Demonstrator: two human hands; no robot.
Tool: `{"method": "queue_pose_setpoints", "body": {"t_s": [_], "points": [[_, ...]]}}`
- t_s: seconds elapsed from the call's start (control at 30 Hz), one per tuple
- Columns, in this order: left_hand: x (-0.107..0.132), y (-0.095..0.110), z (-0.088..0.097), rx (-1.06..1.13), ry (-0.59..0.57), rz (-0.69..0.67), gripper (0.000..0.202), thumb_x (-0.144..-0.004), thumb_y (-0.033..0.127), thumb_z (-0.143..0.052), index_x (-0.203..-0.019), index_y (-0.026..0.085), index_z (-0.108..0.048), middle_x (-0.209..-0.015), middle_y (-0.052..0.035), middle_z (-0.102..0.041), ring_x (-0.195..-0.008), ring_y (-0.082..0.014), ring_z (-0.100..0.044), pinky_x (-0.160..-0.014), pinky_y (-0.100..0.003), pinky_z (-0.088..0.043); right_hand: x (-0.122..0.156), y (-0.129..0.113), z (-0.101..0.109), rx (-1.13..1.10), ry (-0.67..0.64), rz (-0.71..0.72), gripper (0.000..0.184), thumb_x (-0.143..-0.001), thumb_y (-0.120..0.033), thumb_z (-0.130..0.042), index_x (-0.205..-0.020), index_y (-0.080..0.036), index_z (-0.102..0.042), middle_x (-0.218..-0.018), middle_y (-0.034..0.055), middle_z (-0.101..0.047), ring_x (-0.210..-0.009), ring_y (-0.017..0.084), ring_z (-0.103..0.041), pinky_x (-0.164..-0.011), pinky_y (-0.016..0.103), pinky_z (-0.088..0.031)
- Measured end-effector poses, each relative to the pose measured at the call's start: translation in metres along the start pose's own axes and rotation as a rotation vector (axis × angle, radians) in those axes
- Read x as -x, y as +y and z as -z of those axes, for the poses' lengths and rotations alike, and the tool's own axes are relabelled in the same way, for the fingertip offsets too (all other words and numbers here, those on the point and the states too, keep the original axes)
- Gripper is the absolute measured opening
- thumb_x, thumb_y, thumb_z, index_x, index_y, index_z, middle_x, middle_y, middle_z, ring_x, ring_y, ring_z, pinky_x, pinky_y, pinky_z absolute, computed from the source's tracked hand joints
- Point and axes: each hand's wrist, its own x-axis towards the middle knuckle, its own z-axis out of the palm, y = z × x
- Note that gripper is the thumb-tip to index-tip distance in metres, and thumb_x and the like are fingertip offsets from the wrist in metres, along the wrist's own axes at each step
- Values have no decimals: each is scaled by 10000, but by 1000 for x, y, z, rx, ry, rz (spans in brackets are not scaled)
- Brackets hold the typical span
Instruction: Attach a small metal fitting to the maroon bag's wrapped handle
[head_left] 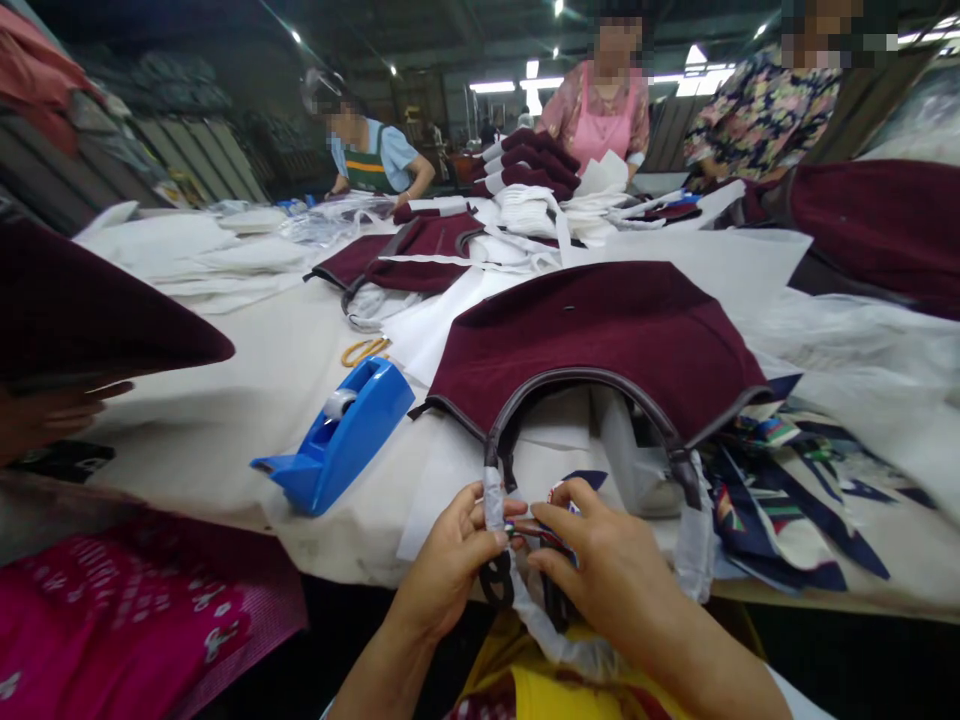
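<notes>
Maroon bag (600, 335) lies flat at the near middle of the table (225, 420), its opening toward the near edge, its dark handle (577, 385) arching forward over that edge. Left hand (450, 560) pinches the handle's left end, which is wrapped in clear plastic (493, 500); thumb on top, fingers curled under. Right hand (607, 565) closed just beside it, fingertips on a small striped piece (559, 495) between the two hands; what exactly that piece is, hard to tell. More plastic trails down from the hands, off the table.

Blue tape dispenser (341, 435) left of the bag, near. Patterned navy cloth (780, 500) right of the bag. Far side: stacked maroon bags (532, 160) and white cloth (540, 215), three people standing behind.
</notes>
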Motion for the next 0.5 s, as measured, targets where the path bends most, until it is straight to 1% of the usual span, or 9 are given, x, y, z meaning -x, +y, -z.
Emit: {"method": "queue_pose_setpoints", "body": {"t_s": [0.07,0.1,0.17,0.23,0.27,0.33,0.4,0.43,0.5], "points": [[1,-2,1,-21,-20,-5,434,-689,98,-571,-1097,162,-440,-1134,-118,-574,-930,-198,-608,-829,-318,-447,-3,0,-3,126,-66,-4,168,-805,-245,-563,-959,-278,-621,-1018,44,-541,-644,163,-583,-545,267,-420],[2,-3,2,-29,-31,-5,456,-683,95,-580,-1108,166,-431,-1153,-118,-562,-938,-197,-605,-848,-326,-441,-4,-1,-4,171,-74,1,130,-821,-239,-533,-908,-256,-628,-1029,48,-541,-614,153,-578,-526,262,-406],[2,-6,3,-43,-48,-7,511,-678,102,-600,-1144,181,-405,-1160,-110,-558,-938,-188,-601,-867,-333,-434,-6,-2,-5,228,-47,24,134,-842,-230,-488,-832,-217,-621,-1041,53,-547,-584,143,-572,-501,259,-376],[3,-9,3,-49,-44,-17,534,-677,115,-608,-1164,188,-400,-1090,-85,-593,-903,-167,-598,-861,-322,-431,-8,-5,-2,265,-7,73,139,-848,-232,-477,-797,-196,-602,-953,50,-575,-573,151,-571,-479,265,-344],[3,-10,3,-61,-34,-17,497,-683,130,-604,-1145,180,-425,-1017,-69,-617,-858,-153,-598,-830,-303,-436,-8,-8,0,289,8,104,130,-846,-228,-484,-786,-190,-593,-872,44,-584,-566,157,-568,-467,268,-326],[3,-12,3,-125,-6,15,325,-700,191,-594,-1012,146,-516,-812,-28,-628,-707,-121,-575,-691,-249,-437,-9,-15,5,355,19,168,85,-821,-187,-515,-765,-186,-578,-723,28,-566,-559,172,-561,-452,274,-304],[3,-13,5,-232,45,70,180,-703,272,-596,-800,128,-550,-622,14,-564,-562,-93,-506,-550,-215,-387,-7,-25,10,428,54,213,82,-764,-108,-545,-762,-184,-576,-678,21,-553,-538,178,-550,-445,277,-312],[4,-13,6,-279,77,87,189,-696,305,-602,-720,131,-532,-566,32,-523,-520,-83,-471,-511,-208,-361,-5,-30,11,453,93,234,111,-737,-81,-549,-773,-181,-579,-678,21,-551,-528,181,-545,-442,279,-326],[7,-14,10,-326,131,96,232,-683,337,-612,-652,142,-489,-518,53,-470,-485,-69,-424,-482,-198,-337,0,-39,9,485,214,272,140,-716,-81,-537,-813,-168,-590,-666,23,-542,-492,186,-526,-419,286,-348]]}}
